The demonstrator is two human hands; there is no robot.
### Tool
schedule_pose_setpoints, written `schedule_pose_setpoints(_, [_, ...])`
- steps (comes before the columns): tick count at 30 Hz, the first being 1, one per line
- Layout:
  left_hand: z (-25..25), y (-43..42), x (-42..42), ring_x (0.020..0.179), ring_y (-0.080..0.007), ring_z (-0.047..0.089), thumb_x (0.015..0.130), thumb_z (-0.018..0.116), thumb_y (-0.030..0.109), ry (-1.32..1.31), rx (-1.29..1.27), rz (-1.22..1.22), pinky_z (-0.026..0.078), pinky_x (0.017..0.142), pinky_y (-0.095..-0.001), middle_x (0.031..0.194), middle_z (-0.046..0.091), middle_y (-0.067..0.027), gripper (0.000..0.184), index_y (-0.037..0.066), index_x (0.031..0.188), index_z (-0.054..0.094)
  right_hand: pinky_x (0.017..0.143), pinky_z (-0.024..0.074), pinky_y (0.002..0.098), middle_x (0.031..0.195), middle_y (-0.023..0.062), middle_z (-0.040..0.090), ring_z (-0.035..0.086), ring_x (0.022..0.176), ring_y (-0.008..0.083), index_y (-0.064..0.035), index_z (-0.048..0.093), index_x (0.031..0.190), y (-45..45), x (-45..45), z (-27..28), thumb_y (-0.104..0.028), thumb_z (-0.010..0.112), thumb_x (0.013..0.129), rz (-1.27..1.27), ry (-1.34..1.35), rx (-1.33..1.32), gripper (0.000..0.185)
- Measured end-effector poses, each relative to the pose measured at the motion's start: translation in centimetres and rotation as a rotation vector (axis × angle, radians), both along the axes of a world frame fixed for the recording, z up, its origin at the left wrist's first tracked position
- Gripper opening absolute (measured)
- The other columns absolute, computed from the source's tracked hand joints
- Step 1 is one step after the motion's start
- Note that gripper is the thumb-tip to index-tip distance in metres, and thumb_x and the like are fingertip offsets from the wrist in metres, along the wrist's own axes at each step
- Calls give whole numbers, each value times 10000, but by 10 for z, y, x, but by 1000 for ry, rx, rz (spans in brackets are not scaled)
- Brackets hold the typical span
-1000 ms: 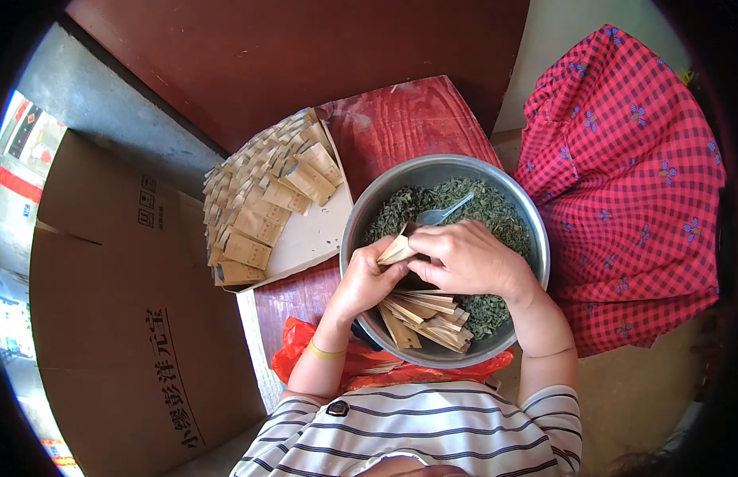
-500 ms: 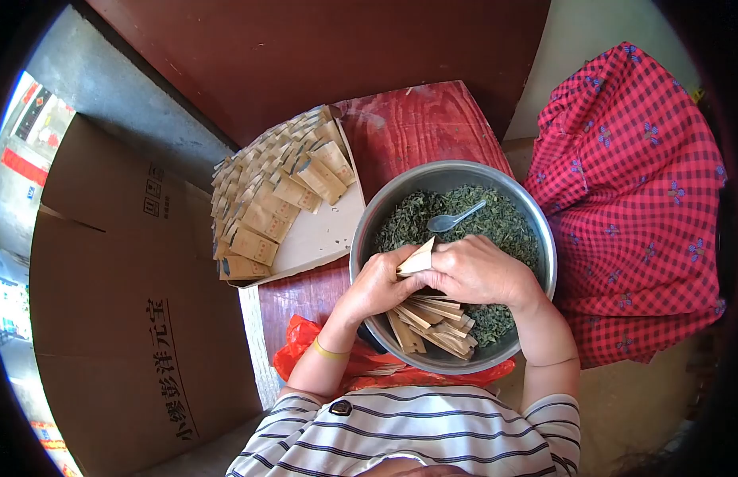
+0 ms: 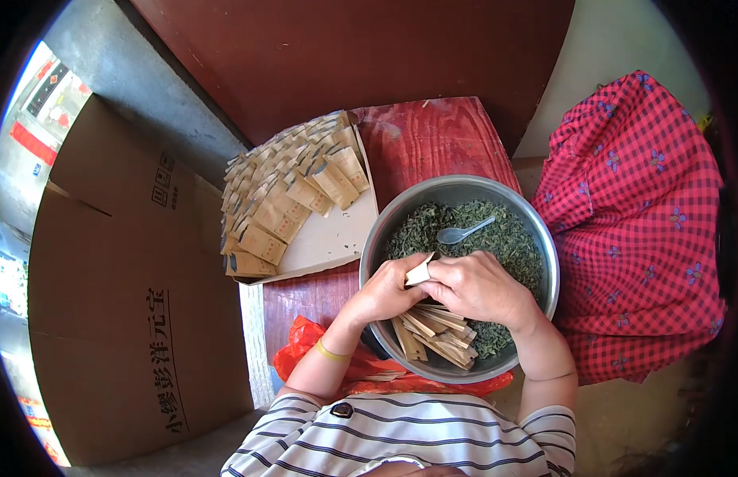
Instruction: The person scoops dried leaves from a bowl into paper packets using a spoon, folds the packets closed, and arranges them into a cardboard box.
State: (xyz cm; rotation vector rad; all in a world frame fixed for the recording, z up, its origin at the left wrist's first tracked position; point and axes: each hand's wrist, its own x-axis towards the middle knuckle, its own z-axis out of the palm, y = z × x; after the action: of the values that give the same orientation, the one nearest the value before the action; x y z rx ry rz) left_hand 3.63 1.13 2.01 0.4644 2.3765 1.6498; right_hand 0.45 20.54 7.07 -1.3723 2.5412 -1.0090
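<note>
Steel basin [image 3: 552, 274], wide and round, as the landmark. Small paper packet [image 3: 418, 272], pale tan, is held over the basin's interior, left of its middle, its upper end rising above the fingers. Left hand [image 3: 385, 291] comes in across the basin's left rim, fingers clamped on the packet's left side and lower part. Right hand [image 3: 482, 288] reaches over the middle of the basin, fingers bent and close together against the packet's right edge; tips partly hidden, so cannot tell whether they pinch it. Packet sits between the two hands, touching both.

Inside the basin: dark green dried leaves [image 3: 508, 250]; a translucent spoon [image 3: 462, 232] lying on them toward the far side, just beyond the hands; a loose bundle of flat paper sleeves [image 3: 442, 340] at the near side, fanned out below the hands.

Left of the basin: shallow tray [image 3: 337, 237] with rows of overlapping tan packets [image 3: 283, 199], and farther left a big cardboard box [image 3: 122, 278] with black lettering. Under and beyond the basin, a red wooden bench [image 3: 436, 139]. Near side of the basin: crumpled red plastic [image 3: 302, 340]. Right of the basin: red checked cloth [image 3: 633, 238], draped in folds. Yellow band [image 3: 331, 351] on the left wrist.
</note>
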Motion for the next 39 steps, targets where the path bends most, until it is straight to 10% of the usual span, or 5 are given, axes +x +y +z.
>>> schedule_pose_setpoints(8, [-6, 1, 0, 684, -275, 577, 735, 738, 16, 102, -46, 57, 471, 660, -357, 758, 602, -161, 201, 10, 849, 572, 693, 556, 534, 928, 209, 699, 685, 778, 416, -46, 605, 1071, -2, 11, 8, -225, 548, 972, 62, -132, 246, 213])
schedule_pose_setpoints(31, [-13, 0, -7, 864, -469, 611, 800, 735, 144, 178, -116, -12, 506, 708, -453, 856, 655, -246, 206, 8, 908, 625, 764, 524, 527, 900, 222, 698, 668, 850, 440, -105, 661, 1054, -4, -13, -19, -280, 520, 980, 86, -256, 117, 236])
schedule_pose_setpoints(35, [-26, -5, -9, 768, -120, 597, 909, 724, 205, 55, 73, -18, 516, 699, -329, 788, 638, -65, 249, -19, 953, 625, 739, 531, 520, 852, 205, 699, 669, 821, 435, -123, 661, 1034, -4, -11, -11, -279, 536, 975, 49, -201, 89, 209])
schedule_pose_setpoints(39, [-26, -11, -16, 804, -107, 641, 956, 689, 311, -133, 202, -114, 527, 714, -277, 892, 685, -34, 291, 30, 1024, 659, 702, 548, 473, 777, 168, 705, 692, 775, 395, -89, 674, 1025, -1, -12, -14, -235, 571, 962, -8, -77, -61, 190])
